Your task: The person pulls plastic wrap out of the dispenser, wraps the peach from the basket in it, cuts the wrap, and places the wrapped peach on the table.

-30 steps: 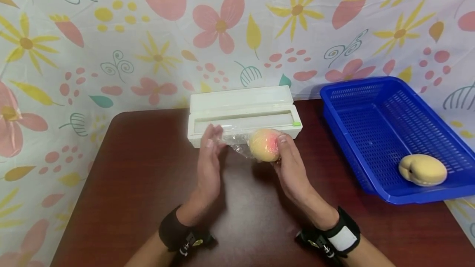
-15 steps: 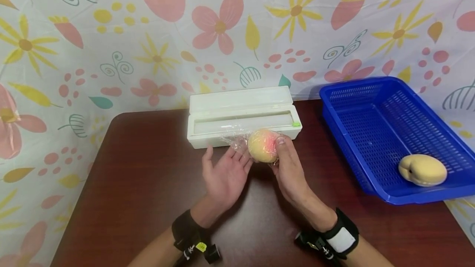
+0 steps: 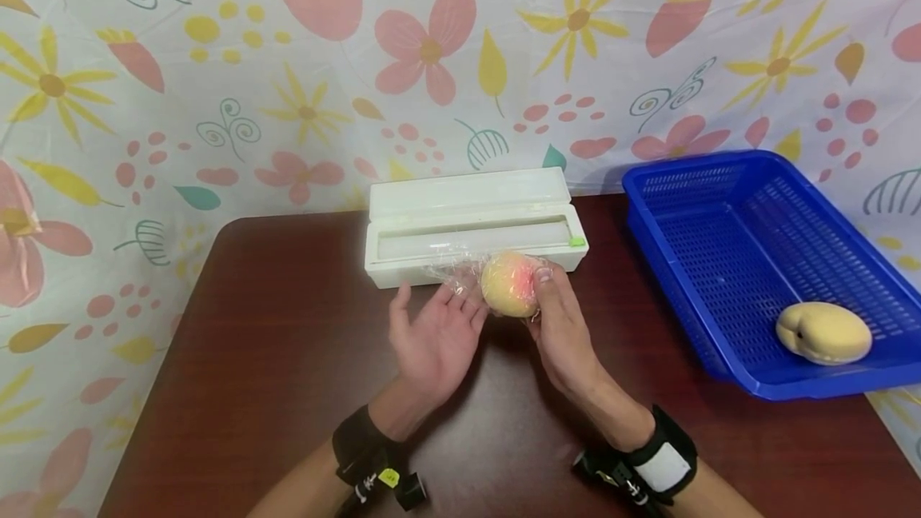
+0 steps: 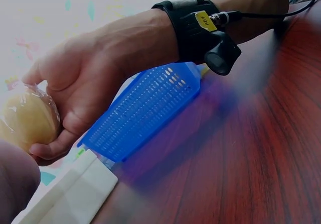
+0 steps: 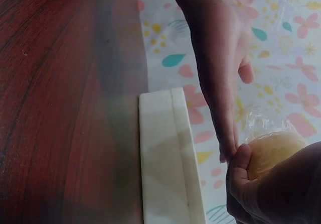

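Observation:
My right hand [image 3: 564,334] grips a yellow peach [image 3: 509,288] with a pink blush, thumb on its near right side. Clear plastic wrap covers the peach, and a loose end of the wrap [image 3: 449,268] trails to the left. My left hand [image 3: 437,342] lies palm up beside the peach, fingers extended under that loose film and thumb held apart. From the left wrist, the peach [image 4: 30,118] shows smooth and shiny in my right hand [image 4: 83,81]. In the right wrist view, my left hand's [image 5: 215,58] fingertips come close to my right fingers.
Behind the hands, a white wrap dispenser box [image 3: 403,272] stands with its lid [image 3: 468,192] raised, a roll [image 3: 475,238] inside and a green slider [image 3: 576,242]. To the right, a blue basket [image 3: 669,278] holds a pale yellow, fruit-shaped piece [image 3: 823,332]. A patterned cloth [image 3: 324,62] hangs behind.
My left hand has turned from edge-on to palm up and moved right, under the loose film. The right hand keeps the peach in nearly the same spot.

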The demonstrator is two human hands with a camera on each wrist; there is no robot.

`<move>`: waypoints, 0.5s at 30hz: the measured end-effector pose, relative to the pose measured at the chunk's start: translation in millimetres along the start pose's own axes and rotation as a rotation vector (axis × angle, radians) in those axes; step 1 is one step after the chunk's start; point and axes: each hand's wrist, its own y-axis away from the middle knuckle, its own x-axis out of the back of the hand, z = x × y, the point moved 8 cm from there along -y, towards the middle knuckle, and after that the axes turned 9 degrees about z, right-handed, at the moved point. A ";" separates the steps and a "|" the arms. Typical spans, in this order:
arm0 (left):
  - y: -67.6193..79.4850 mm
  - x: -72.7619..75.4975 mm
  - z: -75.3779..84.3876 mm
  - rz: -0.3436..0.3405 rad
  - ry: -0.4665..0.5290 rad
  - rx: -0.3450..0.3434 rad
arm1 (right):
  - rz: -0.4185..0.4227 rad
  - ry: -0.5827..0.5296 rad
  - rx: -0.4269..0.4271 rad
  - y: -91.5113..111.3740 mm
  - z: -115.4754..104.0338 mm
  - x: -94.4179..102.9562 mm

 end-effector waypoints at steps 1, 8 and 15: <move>-0.3 -0.1 0.1 -0.007 0.003 -0.002 | -0.005 0.001 0.003 0.0 0.3 0.1; -1.6 -5.3 2.7 -0.098 0.017 -0.038 | -0.007 0.003 -0.006 -1.7 3.3 1.0; -1.7 -12.1 3.0 -0.171 -0.023 -0.051 | -0.025 0.062 0.039 -2.0 1.5 0.7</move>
